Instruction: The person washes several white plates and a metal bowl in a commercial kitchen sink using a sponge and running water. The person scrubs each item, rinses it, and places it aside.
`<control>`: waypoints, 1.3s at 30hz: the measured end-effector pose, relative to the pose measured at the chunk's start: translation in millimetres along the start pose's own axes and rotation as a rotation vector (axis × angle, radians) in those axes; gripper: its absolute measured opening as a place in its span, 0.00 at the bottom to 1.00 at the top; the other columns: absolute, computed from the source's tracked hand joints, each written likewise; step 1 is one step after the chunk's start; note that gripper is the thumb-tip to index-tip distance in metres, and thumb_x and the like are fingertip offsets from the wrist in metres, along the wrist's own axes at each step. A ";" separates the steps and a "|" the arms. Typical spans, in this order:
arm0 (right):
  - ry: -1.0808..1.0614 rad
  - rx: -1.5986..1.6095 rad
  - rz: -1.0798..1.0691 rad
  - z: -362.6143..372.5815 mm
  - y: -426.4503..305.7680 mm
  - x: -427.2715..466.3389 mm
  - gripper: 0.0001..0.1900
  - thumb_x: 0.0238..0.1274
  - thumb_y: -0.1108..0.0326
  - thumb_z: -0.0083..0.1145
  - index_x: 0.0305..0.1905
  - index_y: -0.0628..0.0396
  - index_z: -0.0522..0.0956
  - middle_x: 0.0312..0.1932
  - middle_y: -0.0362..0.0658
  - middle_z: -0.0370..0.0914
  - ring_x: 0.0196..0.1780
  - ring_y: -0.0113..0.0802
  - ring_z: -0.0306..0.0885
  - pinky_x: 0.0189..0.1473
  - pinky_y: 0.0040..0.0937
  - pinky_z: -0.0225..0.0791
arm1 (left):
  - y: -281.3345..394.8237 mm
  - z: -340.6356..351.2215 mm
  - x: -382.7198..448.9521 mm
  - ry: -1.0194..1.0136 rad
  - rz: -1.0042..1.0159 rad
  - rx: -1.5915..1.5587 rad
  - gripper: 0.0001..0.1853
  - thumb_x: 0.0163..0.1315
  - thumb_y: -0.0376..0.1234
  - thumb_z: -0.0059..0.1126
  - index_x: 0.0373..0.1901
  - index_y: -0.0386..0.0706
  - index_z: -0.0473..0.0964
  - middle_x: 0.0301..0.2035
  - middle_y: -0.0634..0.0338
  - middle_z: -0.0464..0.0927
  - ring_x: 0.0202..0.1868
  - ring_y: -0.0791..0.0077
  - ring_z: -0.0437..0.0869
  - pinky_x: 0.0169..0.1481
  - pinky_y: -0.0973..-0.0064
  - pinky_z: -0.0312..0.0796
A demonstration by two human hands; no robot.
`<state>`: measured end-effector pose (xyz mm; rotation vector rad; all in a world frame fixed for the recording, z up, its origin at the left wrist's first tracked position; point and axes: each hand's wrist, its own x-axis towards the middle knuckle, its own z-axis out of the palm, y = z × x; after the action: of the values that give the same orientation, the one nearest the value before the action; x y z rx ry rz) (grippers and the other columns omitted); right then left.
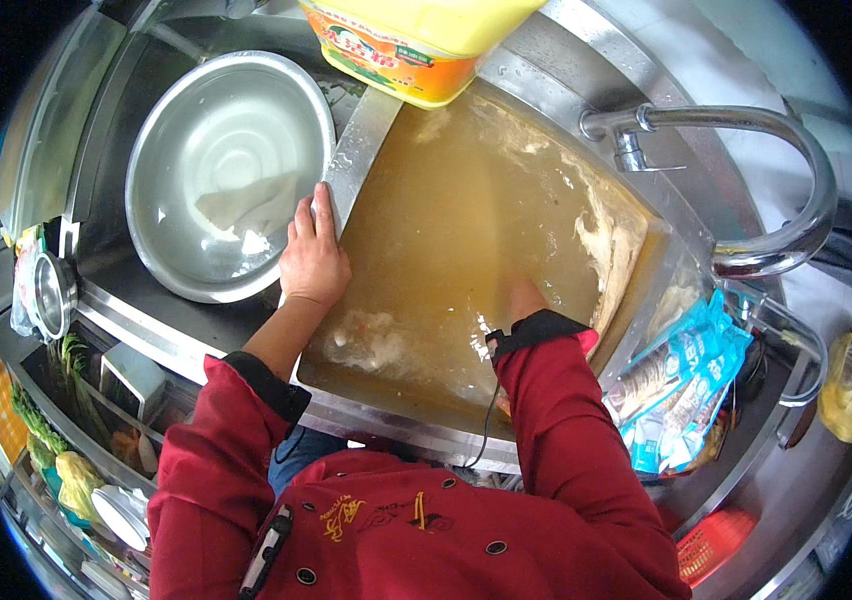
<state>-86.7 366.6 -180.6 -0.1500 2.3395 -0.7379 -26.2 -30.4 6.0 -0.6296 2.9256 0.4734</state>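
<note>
My left hand (315, 255) lies on the steel divider (366, 139) between two sink bays, beside the rim of a large steel basin (142, 225). Its thumb is hidden. Clear water fills the basin, with a pale, flat piece (249, 204) under the surface that I cannot identify. To the right, a sink bay (463, 210) holds murky brown water. My right hand (525, 294) is sunk in it past the wrist, so its fingers and anything in them are hidden. Whitish foam or scum (609, 240) floats along the far right side.
A large yellow plastic jug (426, 45) with an orange label stands at the sink's far edge. A curved chrome faucet (808, 172) arches at right. Blue plastic packets (681, 382) lie beside the bay. A red plastic basket (715, 540) is lower right; vegetables (35, 420) sit at left.
</note>
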 end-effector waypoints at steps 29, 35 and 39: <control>-0.241 -0.380 -0.088 -30.0 -81.8 23.7 0.16 0.61 0.64 0.39 0.39 0.63 0.77 0.42 0.62 0.76 0.47 0.59 0.74 0.48 0.49 0.67 | -4.2 3.5 -3.2 -0.006 -0.028 0.024 0.47 0.49 0.30 0.55 0.71 0.42 0.41 0.59 0.43 0.59 0.56 0.44 0.69 0.53 0.58 0.72; -0.215 -0.443 -0.162 -26.2 -71.2 32.9 0.14 0.57 0.69 0.42 0.39 0.63 0.79 0.39 0.63 0.76 0.46 0.58 0.75 0.46 0.48 0.69 | -0.8 1.9 -1.3 0.004 -0.013 0.022 0.46 0.48 0.28 0.52 0.71 0.41 0.42 0.60 0.42 0.58 0.56 0.44 0.69 0.53 0.59 0.73; -0.313 -0.630 -0.261 -40.9 -96.5 24.0 0.12 0.56 0.71 0.45 0.38 0.62 0.80 0.38 0.62 0.77 0.43 0.57 0.77 0.45 0.48 0.71 | -1.9 1.9 -2.6 -0.005 -0.030 0.020 0.46 0.48 0.27 0.52 0.71 0.41 0.42 0.60 0.42 0.58 0.56 0.44 0.69 0.53 0.59 0.73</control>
<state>-139.4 298.3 -116.4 -0.7959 2.1881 -0.0541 -22.9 -30.5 4.2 -0.6684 2.9077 0.4413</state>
